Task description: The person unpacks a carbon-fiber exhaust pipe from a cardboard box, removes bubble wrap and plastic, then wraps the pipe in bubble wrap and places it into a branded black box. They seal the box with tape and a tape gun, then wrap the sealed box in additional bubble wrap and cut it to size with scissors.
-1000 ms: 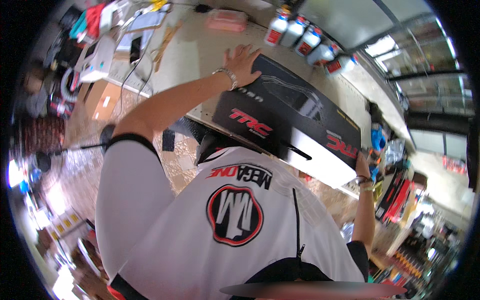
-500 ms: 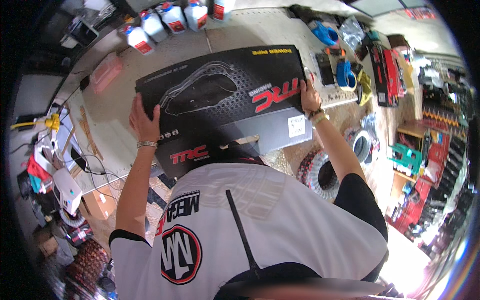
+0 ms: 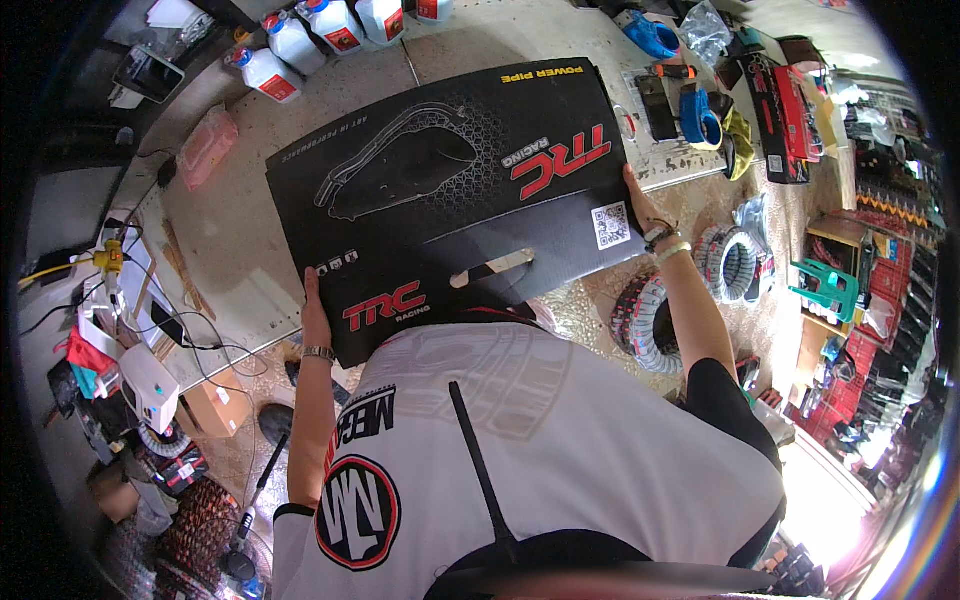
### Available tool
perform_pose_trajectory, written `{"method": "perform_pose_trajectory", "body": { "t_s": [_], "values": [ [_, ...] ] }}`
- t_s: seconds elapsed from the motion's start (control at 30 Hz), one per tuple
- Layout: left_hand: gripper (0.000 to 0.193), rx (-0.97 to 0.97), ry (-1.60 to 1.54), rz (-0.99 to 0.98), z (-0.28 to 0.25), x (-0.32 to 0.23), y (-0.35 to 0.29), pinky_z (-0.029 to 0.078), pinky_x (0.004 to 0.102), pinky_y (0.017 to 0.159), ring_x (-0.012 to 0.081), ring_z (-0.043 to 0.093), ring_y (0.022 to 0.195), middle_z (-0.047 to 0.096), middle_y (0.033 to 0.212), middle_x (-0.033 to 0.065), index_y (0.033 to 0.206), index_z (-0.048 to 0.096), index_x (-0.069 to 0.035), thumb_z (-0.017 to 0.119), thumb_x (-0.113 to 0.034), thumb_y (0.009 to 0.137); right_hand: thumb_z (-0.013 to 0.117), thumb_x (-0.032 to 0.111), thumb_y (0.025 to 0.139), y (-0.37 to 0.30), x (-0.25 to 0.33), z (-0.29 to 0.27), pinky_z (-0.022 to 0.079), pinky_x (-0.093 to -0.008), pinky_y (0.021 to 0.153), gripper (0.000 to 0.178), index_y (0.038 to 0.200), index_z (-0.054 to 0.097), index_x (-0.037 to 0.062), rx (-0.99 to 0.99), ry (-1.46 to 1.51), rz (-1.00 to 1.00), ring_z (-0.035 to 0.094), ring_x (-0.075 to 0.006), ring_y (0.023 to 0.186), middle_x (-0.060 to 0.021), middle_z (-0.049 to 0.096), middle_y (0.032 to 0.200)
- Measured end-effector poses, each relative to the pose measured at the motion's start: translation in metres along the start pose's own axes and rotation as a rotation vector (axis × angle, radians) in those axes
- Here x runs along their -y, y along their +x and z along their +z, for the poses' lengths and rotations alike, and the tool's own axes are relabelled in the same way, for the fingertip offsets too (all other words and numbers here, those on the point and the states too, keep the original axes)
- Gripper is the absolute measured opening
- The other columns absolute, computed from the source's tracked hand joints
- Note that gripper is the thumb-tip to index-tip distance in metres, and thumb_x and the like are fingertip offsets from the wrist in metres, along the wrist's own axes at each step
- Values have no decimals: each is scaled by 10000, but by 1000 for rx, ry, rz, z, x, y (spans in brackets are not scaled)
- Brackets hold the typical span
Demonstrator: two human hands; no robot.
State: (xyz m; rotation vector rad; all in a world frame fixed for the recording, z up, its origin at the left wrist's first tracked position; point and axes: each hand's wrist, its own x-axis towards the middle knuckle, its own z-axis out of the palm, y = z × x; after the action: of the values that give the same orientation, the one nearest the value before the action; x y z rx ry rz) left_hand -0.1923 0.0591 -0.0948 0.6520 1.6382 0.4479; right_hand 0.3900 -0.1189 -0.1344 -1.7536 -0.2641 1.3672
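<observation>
Over the workbench: a large flat black cardboard box (image 3: 455,195) with red lettering and a line drawing of an exhaust pipe is held in the air, in front of the person's chest, its far edge reaching above the bench top.
Box position: it is tilted, not lying flat; I cannot tell if any part of it touches the bench (image 3: 230,230).
Box state: it looks closed, the carry-handle slot on the near side is not used, and no flap is lifted.
Left hand (image 3: 313,305): it grips the near left edge of the box, fingers under it, with a wristwatch (image 3: 319,353) on the wrist.
Right hand (image 3: 640,205): it clasps the right edge of the box, thumb on the top side, with bracelets at the wrist.
Done, as I judge: the box is taken up with both hands and brought above the bench.
Left, as I judge: it is not yet put down and not yet opened.
Beyond the box: white bottles (image 3: 300,40) with red labels stand at the far edge of the bench, and a pink plastic case (image 3: 207,145) lies to the left.
Right side: blue parts (image 3: 700,105) and small tools lie on the bench, and ribbed hoses (image 3: 735,262) lie on the floor.
Left side: cables and a white device (image 3: 150,385).
</observation>
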Motion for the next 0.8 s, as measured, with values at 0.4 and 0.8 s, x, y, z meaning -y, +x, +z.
{"method": "perform_pose_trajectory", "body": {
  "t_s": [0.4, 0.8],
  "values": [
    [938, 14, 70, -7, -2, 5, 6, 444, 298, 944, 217, 580, 1073, 569, 1242, 158, 1356, 428, 52, 450, -729, 836, 390, 636, 918, -38, 22, 18, 482, -272, 935, 758, 1366, 442, 27, 14, 44, 98, 610, -152, 1053, -78, 584, 1259],
    [844, -105, 123, 235, -24, 54, 20, 349, 302, 1036, 208, 449, 1215, 430, 1387, 149, 1393, 352, 73, 453, -613, 913, 419, 619, 915, -54, 10, 34, 496, -326, 821, 714, 1141, 609, -31, -238, -96, -146, 639, -214, 944, -130, 673, 1032]
  ]
}}
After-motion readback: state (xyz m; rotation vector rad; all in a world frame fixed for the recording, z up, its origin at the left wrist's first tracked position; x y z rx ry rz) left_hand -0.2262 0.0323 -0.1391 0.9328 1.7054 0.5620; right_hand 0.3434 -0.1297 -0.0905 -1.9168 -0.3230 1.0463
